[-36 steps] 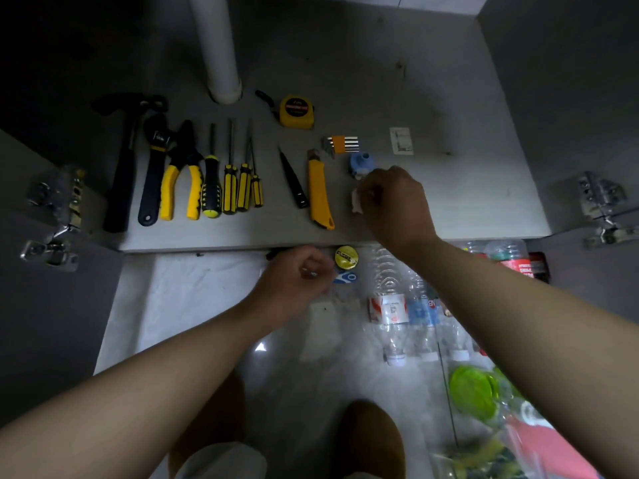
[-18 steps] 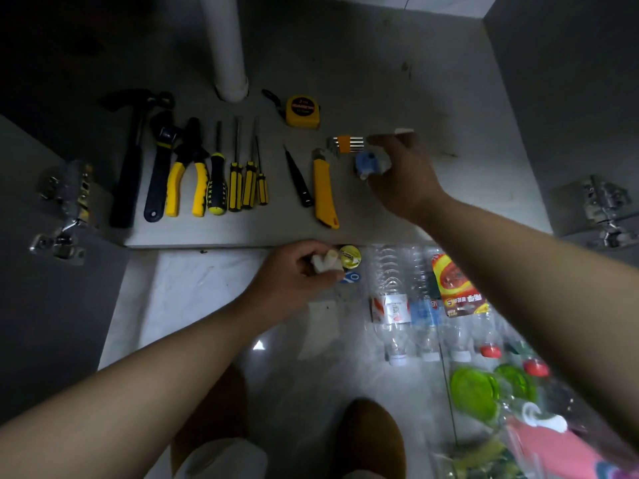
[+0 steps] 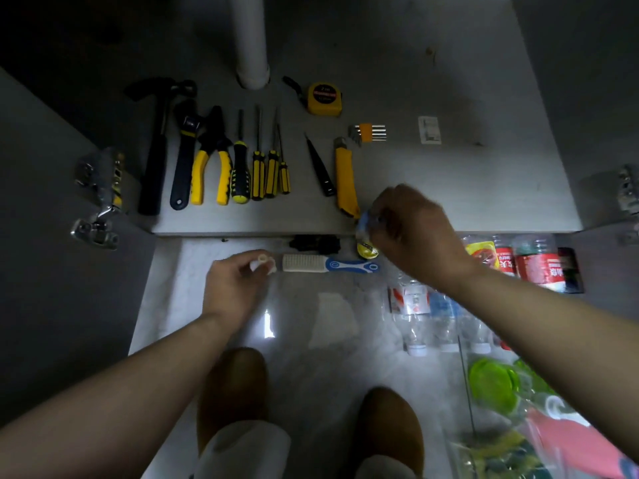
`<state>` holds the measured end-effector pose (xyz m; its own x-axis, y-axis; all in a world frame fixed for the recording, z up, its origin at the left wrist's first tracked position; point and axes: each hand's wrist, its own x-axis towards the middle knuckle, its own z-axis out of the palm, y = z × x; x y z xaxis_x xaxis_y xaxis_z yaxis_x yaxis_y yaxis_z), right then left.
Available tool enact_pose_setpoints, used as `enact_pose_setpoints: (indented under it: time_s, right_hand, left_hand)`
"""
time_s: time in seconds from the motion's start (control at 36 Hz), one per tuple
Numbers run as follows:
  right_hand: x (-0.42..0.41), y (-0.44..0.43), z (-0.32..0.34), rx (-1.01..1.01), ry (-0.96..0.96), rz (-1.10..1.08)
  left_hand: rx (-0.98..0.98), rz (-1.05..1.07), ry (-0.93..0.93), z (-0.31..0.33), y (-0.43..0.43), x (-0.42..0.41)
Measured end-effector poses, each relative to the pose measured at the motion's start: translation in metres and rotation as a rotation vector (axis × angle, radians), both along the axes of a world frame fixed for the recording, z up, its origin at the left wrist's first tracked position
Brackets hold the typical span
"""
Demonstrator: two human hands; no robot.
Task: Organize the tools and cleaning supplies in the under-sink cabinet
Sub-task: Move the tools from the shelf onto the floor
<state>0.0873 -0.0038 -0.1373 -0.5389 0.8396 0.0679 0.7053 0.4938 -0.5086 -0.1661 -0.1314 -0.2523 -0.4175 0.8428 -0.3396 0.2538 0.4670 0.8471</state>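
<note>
Both hands work low at the cabinet front: the left hand pinches a small white plastic piece, and the right hand curls round a small blue-and-white roll just beside the near tip of a long yellow utility knife. Left of that knife, yellow-handled screwdrivers, yellow-handled pliers, a dark adjustable wrench and a black hammer lie in a row on the grey cabinet floor. Nearer than the knife, a white-and-blue brush lies on pale tiles.
</note>
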Motion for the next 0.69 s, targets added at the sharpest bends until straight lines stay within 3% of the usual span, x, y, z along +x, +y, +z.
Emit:
enact_pose_setpoints:
  time_s: [0.11, 0.22, 0.33, 0.58, 0.69]
  right_hand:
    - [0.001, -0.042, -0.022, -0.195, -0.126, 0.146]
    - [0.011, -0.063, -0.055, -0.337, -0.32, 0.136]
    - [0.017, -0.064, -0.073, -0.37, -0.43, 0.12]
    - [0.021, -0.058, -0.089, -0.388, -0.469, 0.087]
    - [0.023, -0.061, -0.097, -0.336, -0.481, 0.054]
  left_hand:
    - [-0.059, 0.103, 0.017, -0.006, 0.003, -0.015]
    - [-0.112, 0.189, 0.027, -0.015, 0.009, -0.022]
    - [-0.153, 0.264, -0.054, -0.021, 0.015, -0.024]
    - [-0.147, 0.317, -0.138, -0.024, 0.021, -0.024]
    - [-0.147, 0.34, -0.092, -0.02, 0.018, -0.019]
